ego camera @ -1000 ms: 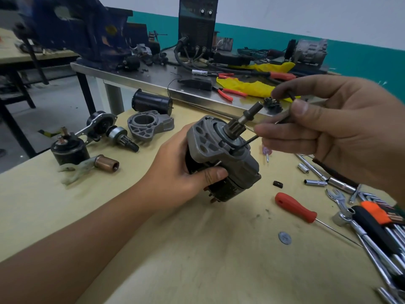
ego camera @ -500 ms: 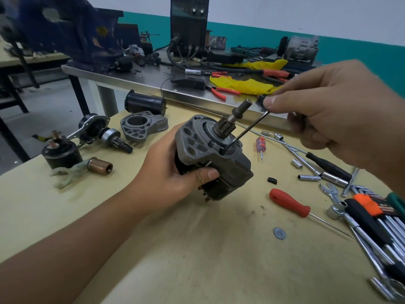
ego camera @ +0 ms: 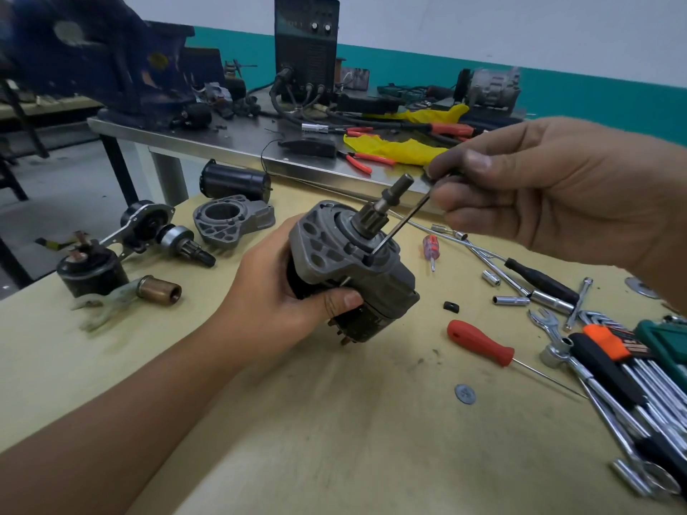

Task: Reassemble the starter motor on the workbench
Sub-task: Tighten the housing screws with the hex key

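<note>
A person's left hand (ego camera: 282, 302) holds a starter motor (ego camera: 353, 269) just above a pale yellow workbench (ego camera: 334, 440), fingers curled round the grey housing and the thumb pressed across its lower side; the motor tilts so that its geared shaft (ego camera: 390, 202) points up and away toward the right. The right hand (ego camera: 550, 202) pinches the upper end of a thin black hex key (ego camera: 399, 226) between thumb and fingertips; the key slants down to the left, and its lower tip sits in a bolt head on the front face of the housing, just beside the shaft.

On the bench to the left lie other motor parts, well apart from the hands: a grey nose housing (ego camera: 232, 223), a black cylindrical casing (ego camera: 236, 180) behind it, a pinion drive assembly (ego camera: 163, 234), a black solenoid (ego camera: 91, 269), a copper-coloured sleeve (ego camera: 160, 290) and a pale fork lever (ego camera: 104, 302).

To the right of the motor lie a red-handled screwdriver (ego camera: 479, 341), a small round washer (ego camera: 465, 394), a small black piece (ego camera: 451, 306), a short tester screwdriver with a clear red handle (ego camera: 430, 247), loose sockets (ego camera: 510, 300) and a spread of wrenches and keys (ego camera: 632, 377) at the right edge.

Behind, a steel table (ego camera: 223, 143) carries a blue vise (ego camera: 100, 57), a dark welding machine (ego camera: 306, 42), yellow gloves (ego camera: 397, 148) and red-handled pliers (ego camera: 362, 161).
</note>
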Action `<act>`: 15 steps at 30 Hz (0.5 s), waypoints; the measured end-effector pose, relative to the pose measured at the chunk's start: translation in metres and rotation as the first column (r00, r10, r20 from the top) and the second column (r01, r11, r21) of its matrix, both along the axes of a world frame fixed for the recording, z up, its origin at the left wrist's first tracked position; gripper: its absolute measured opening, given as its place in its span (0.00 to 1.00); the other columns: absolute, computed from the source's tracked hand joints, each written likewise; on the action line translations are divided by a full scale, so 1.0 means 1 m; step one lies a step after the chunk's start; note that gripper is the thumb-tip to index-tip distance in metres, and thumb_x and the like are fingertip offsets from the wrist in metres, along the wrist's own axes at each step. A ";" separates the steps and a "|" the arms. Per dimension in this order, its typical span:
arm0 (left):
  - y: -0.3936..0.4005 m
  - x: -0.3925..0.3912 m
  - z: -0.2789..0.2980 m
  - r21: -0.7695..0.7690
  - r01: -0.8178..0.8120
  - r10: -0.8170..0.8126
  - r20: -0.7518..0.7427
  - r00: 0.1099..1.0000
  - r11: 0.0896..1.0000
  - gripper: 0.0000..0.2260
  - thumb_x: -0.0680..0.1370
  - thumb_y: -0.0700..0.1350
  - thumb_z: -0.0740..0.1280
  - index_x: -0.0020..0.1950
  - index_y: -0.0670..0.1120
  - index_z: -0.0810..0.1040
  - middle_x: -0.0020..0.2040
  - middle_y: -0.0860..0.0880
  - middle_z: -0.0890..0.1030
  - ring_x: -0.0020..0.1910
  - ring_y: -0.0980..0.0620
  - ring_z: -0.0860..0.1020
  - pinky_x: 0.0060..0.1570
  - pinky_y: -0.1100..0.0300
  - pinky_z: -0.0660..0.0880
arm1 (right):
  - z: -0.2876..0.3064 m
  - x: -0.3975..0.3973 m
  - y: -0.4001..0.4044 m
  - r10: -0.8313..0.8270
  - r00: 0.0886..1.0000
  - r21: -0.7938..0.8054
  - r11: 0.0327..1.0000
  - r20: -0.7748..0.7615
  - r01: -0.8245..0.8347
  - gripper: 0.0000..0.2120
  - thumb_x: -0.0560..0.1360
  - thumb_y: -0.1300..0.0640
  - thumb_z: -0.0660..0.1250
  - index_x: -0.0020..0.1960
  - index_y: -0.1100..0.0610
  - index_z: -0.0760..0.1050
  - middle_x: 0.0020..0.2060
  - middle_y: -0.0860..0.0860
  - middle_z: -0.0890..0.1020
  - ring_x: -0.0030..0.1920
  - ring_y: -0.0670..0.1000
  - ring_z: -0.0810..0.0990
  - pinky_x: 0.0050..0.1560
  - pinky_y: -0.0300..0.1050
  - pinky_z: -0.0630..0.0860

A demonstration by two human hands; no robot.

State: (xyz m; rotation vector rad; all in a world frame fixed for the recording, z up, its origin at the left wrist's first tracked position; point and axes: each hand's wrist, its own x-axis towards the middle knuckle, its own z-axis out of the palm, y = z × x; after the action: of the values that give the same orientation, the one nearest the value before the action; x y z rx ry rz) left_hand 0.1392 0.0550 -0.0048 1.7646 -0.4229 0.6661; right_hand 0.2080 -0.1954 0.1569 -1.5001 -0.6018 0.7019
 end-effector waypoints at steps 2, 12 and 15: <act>0.000 0.000 0.000 -0.008 -0.001 0.001 -0.007 1.000 1.000 0.29 0.70 0.48 0.79 0.69 0.42 0.76 0.62 0.55 0.83 0.64 0.53 0.81 0.61 0.62 0.77 | -0.004 0.002 -0.001 0.015 1.000 -0.006 1.000 0.028 -0.015 0.10 0.72 0.59 0.71 0.50 0.62 0.85 0.39 0.58 0.86 0.36 0.50 0.87 0.36 0.41 0.83; 0.000 -0.001 -0.001 0.021 -0.024 0.024 0.012 1.000 0.999 0.30 0.70 0.49 0.78 0.68 0.40 0.76 0.62 0.59 0.83 0.64 0.55 0.81 0.61 0.64 0.77 | -0.011 -0.012 0.021 -0.319 0.901 -0.064 0.934 0.293 0.352 0.11 0.78 0.53 0.69 0.44 0.61 0.79 0.24 0.56 0.74 0.15 0.46 0.64 0.19 0.34 0.62; 0.001 -0.002 -0.001 0.035 -0.025 0.025 0.012 1.000 0.999 0.30 0.70 0.49 0.78 0.68 0.40 0.76 0.63 0.59 0.82 0.64 0.56 0.81 0.62 0.65 0.76 | -0.007 -0.015 0.024 -0.342 0.928 -0.082 0.931 0.145 0.356 0.04 0.81 0.59 0.65 0.53 0.59 0.77 0.25 0.54 0.74 0.15 0.44 0.64 0.17 0.34 0.61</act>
State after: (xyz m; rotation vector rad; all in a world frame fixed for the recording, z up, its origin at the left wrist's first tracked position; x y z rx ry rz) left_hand 0.1367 0.0562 -0.0054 1.8030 -0.4236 0.6902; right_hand 0.1932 -0.1716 0.1503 -1.7076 -0.3806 0.3662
